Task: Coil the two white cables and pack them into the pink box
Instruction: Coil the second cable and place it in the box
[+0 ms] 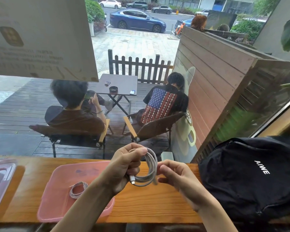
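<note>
Forearms: two bare forearms rise from the 6 o'clock edge, nearest the viewer, and meet just below the middle of the view.
Left hand (126,162): fingers curled closed around the top and left side of a coil, holding its loops together.
Right hand (172,174): at 3 o'clock of the coil, fingertips pressed together as if pinching the loose end; motion blur hides the exact contact.
Held cable (150,171): white, wound into several round loops, held upright above the tabletop; a connector tip pokes out at the coil's 7 o'clock.
Pink box (97,166): open and shallow, resting on the tabletop at 8 o'clock of the hands, partly hidden by the left forearm.
Packed cable (77,189): a smaller white coil lies flat inside the pink box.
Tabletop (149,201): a long wooden ledge against a window.
Lid (0,181): a translucent tray or lid at the far 9 o'clock edge; which one, I cannot tell.
Backpack (251,178): black, standing at 3 o'clock, well apart from the box.
Step in hand: probably finishing the second coil, tucking in the last tail.
Next move: likely carrying the coil toward 8 o'clock and laying it flat beside the first, keeping the loops pinched so they do not spring apart.
</note>
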